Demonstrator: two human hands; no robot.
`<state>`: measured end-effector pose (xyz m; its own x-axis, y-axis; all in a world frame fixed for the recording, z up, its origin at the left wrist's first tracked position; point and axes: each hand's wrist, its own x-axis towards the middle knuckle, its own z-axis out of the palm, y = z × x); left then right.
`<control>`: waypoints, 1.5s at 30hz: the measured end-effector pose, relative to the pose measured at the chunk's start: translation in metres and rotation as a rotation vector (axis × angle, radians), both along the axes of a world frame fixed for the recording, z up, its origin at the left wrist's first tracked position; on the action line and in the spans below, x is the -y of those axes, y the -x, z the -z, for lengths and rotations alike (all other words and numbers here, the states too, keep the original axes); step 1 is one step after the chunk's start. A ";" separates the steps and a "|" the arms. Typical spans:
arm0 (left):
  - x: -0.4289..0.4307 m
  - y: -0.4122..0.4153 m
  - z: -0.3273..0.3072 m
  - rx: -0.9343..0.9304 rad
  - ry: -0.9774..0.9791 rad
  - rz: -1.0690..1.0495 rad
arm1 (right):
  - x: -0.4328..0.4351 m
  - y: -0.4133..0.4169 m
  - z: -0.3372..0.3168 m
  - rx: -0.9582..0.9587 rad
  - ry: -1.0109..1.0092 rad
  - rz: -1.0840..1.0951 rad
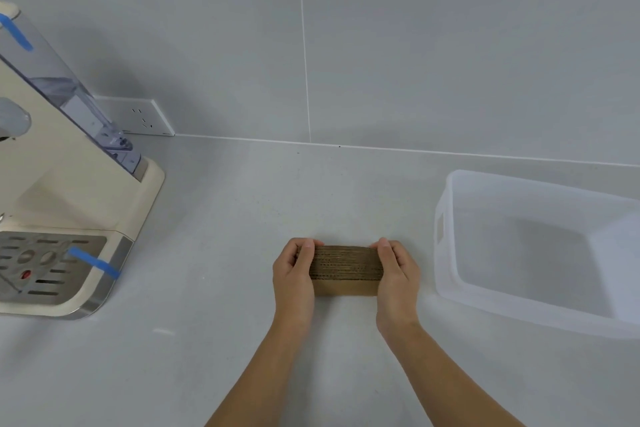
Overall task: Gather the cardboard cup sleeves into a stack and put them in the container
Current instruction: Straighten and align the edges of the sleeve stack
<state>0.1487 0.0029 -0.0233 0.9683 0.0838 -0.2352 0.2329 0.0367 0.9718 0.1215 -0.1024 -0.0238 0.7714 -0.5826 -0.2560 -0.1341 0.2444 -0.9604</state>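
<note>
A stack of brown cardboard cup sleeves (pixel 345 269) stands on edge on the grey counter, its corrugated edges facing up. My left hand (pixel 294 276) presses against the stack's left end and my right hand (pixel 397 274) against its right end, fingers curled over the top. Both hands hold the stack between them. A translucent white plastic container (pixel 446 253) sits to the right of the stack, with nothing inside it.
A cream coffee machine (pixel 79 204) with a water tank and a metal drip tray stands at the left. A wall socket (pixel 145 118) sits behind it on the tiled wall. The grey counter (pixel 225 340) stretches in front.
</note>
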 end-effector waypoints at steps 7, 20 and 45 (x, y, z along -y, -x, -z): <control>-0.009 -0.004 0.001 0.035 0.006 0.041 | -0.001 0.002 0.006 0.071 0.021 -0.036; -0.046 -0.010 0.005 0.065 0.094 0.329 | -0.001 -0.001 0.010 0.005 0.071 -0.045; -0.072 -0.012 0.011 0.121 -0.332 0.595 | 0.025 0.031 0.006 0.018 0.105 -0.490</control>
<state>0.1603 0.0749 -0.0339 0.8898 -0.4209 -0.1764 0.0105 -0.3675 0.9300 0.0907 -0.1274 -0.0297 0.9647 -0.1720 -0.1993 -0.1919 0.0589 -0.9797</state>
